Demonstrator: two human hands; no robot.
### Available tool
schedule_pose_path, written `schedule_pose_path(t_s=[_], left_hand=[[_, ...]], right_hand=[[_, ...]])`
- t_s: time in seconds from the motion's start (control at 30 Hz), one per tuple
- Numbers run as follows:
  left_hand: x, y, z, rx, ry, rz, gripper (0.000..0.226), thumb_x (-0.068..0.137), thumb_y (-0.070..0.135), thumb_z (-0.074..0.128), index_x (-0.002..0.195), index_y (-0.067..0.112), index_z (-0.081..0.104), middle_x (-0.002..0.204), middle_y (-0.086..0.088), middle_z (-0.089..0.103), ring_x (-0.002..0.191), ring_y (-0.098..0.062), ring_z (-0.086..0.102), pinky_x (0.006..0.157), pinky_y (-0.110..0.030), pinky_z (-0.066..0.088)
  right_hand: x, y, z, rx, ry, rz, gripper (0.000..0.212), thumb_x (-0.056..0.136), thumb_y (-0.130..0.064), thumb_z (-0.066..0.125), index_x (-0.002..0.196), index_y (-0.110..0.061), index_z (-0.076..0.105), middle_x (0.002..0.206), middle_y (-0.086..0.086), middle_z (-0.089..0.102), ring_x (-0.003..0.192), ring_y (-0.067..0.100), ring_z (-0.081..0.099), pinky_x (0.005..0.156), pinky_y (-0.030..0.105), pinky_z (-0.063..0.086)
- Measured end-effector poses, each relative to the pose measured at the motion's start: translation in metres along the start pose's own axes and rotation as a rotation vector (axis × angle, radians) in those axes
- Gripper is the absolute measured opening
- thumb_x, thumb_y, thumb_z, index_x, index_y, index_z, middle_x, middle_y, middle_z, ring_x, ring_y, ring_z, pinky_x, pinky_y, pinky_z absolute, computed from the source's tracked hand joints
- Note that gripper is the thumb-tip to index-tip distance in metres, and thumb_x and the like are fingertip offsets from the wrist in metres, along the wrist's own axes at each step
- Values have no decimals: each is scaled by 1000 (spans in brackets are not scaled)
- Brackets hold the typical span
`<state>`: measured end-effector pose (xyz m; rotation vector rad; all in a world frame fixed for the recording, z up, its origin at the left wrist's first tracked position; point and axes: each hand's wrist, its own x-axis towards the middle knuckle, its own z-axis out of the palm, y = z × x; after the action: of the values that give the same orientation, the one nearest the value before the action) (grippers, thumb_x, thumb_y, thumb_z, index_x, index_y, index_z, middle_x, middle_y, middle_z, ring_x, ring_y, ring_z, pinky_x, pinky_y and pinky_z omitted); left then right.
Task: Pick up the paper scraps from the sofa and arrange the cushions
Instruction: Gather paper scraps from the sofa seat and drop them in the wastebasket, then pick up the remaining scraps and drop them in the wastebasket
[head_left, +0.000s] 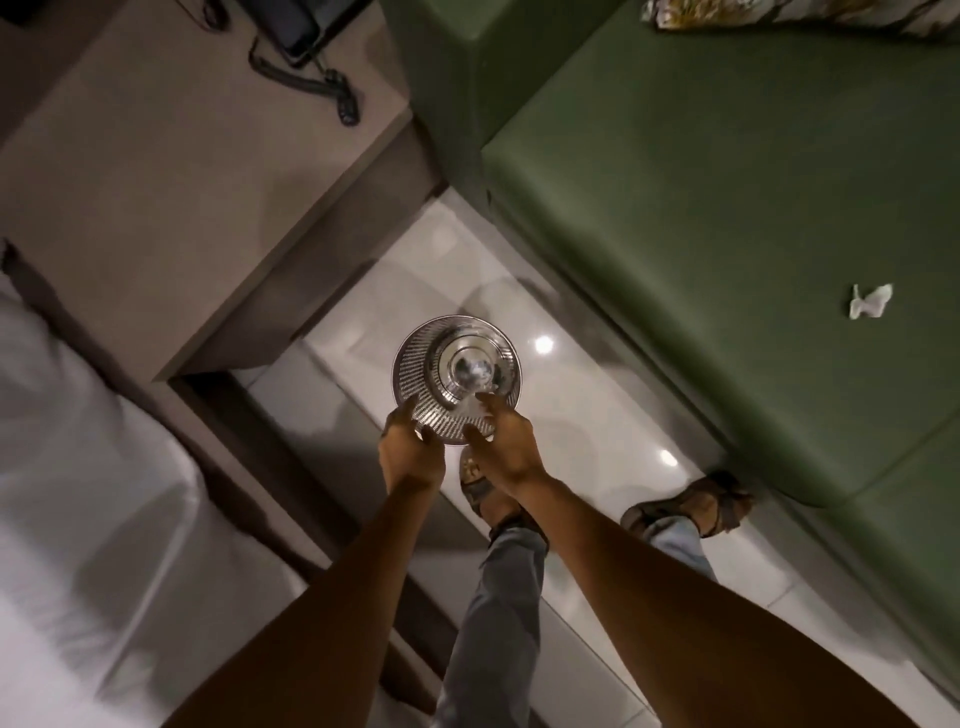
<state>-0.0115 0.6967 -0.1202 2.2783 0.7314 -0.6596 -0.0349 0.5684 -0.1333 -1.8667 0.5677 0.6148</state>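
The green sofa (727, 218) carries one crumpled paper scrap (870, 301) near its front edge and a patterned cushion (779, 13) at the back. The glossy white floor (582, 395) bears a metal bin (457, 384) and two sandalled feet. A bench (182, 171) holds a corded phone (306, 36) at its far edge.

Sofa seat (727, 218) open around paper scrap (870, 301); bin (457, 382) blocks floor gap.

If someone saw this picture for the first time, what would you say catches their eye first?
Probably the shiny metal bin on the pale floor at centre, with the left hand and right hand at its near rim. Next, the white paper scrap on the green sofa at right.
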Motion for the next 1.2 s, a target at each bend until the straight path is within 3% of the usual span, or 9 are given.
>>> schedule_pose_path(t_s=[0.17,0.27,0.47,0.67,0.8,0.9,1.03,1.1,1.2], left_hand=[[-23,24,6,39,-27,143,40,99,13,65,139,8,61,135,-23,69,122,-44,66,101,-48,54],[-41,50,12,107,-63,228,41,106,29,58,143,12,58,141,-19,67,126,-42,64,100,-47,55],[-87,110,36,152,-86,367,51,110,41,46,148,9,54,153,-18,57,145,-36,49,122,-47,41],[-145,187,80,250,-145,481,57,108,50,45,149,12,50,155,-16,55,147,-35,46,124,-52,37],[-184,247,125,310,-181,677,50,106,35,57,148,8,53,147,-18,61,138,-37,55,115,-49,47],[-201,284,165,354,-264,741,49,105,25,60,149,5,51,148,-21,57,137,-39,54,114,-50,48],[-209,321,219,509,-342,839,51,104,18,55,154,13,44,158,-14,46,144,-35,46,120,-48,41],[-205,335,244,628,-358,903,54,104,16,52,157,15,41,165,-12,38,147,-35,41,121,-48,39],[-194,348,269,759,-338,924,61,100,12,53,159,18,38,167,-15,31,147,-38,38,121,-50,38]], right_hand=[[-19,1,-22,17,61,33,30,98,-11,67,128,-12,70,119,14,78,110,34,73,96,43,61],[-29,2,-51,85,125,56,25,98,-8,67,123,-12,72,116,10,80,105,28,75,95,44,63],[-48,16,-141,133,302,40,22,101,-16,67,123,-18,73,110,0,80,93,13,76,89,34,65],[-72,46,-252,154,474,-8,21,97,-10,71,118,-11,74,106,6,81,89,18,78,83,42,67],[-91,76,-335,200,549,46,26,97,-11,73,122,-11,73,112,11,80,99,27,78,92,49,64],[-96,102,-386,52,653,82,29,98,-18,70,127,-19,71,123,12,75,105,32,75,93,46,62],[-84,139,-440,-117,726,139,46,99,-15,67,144,-16,60,157,18,48,141,38,50,116,47,47],[-70,153,-461,-203,711,180,57,99,-19,66,154,-16,49,167,19,35,151,41,36,122,52,39],[-49,166,-483,-257,611,152,63,104,-18,60,162,-17,36,174,16,22,158,40,21,130,49,27]])
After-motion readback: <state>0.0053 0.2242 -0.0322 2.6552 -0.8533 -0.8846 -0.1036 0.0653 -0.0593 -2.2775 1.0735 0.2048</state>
